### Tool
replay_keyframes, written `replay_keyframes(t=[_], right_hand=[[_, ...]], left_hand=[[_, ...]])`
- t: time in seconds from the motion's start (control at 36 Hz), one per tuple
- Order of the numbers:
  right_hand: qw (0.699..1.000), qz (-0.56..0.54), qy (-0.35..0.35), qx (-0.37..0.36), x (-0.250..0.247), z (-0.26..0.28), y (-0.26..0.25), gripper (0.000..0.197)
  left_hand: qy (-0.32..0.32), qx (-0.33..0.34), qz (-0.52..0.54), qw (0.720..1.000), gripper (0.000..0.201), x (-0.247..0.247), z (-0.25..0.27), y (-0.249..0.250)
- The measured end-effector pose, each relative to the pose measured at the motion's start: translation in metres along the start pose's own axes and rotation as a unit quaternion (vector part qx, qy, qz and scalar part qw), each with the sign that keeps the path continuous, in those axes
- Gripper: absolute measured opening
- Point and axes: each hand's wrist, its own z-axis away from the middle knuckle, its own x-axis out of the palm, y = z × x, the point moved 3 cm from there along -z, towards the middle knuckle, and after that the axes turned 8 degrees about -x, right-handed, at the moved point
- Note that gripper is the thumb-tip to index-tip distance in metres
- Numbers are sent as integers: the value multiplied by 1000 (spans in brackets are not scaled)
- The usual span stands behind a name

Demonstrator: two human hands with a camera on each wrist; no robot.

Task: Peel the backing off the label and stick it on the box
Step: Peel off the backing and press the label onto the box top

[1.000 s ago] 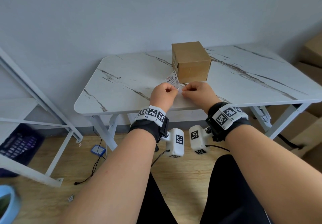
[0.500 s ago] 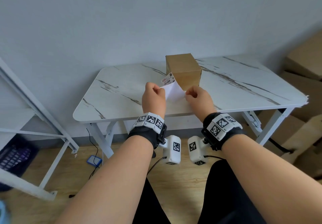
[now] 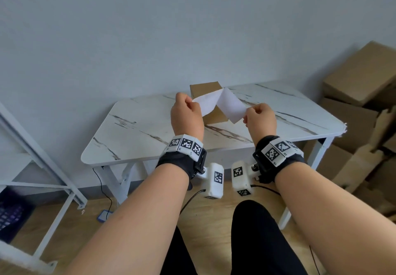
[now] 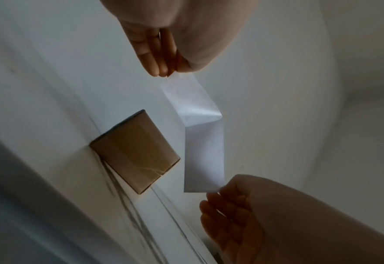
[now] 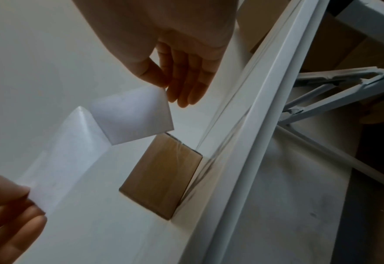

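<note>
A small brown cardboard box (image 3: pixel 204 89) stands on the white marble-pattern table (image 3: pixel 150 129), partly hidden behind the paper. Above the table my two hands hold the label pulled open into a V. My left hand (image 3: pixel 191 103) pinches the label sheet (image 3: pixel 205 101), through which faint print shows (image 4: pixel 182 92). My right hand (image 3: pixel 246 112) pinches the plain white backing (image 3: pixel 232 107). The two sheets still join at their far edge. In the wrist views the box (image 4: pixel 134 151) (image 5: pixel 161 176) sits just beyond the paper.
Stacked and flattened cardboard boxes (image 3: pixel 364 103) fill the right side past the table's end. A white metal rack (image 3: pixel 42 157) stands at the left with a dark crate (image 3: pixel 12 217) under it. A cable and a small blue device (image 3: pixel 105 214) lie on the wooden floor.
Both hands have risen and moved apart. The label and backing, first pinched together, have peeled open into a wide V and now meet only at the far edge.
</note>
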Motion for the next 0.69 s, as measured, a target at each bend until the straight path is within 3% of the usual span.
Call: replay_keyframes(t=[0.25,0.5,0.69], right_hand=[[992,-43,67,96,-12,-33,23,14],[981,-55,83,169,-11,-53,46,30],[972,-91,91,197,-10,-62,58,26]], left_hand=[[1,36,-13,999,14,31,-12,16],[-5,54,-29,998,17,55,-22,17],[-5,55,-10,998,17,64,-34,20]])
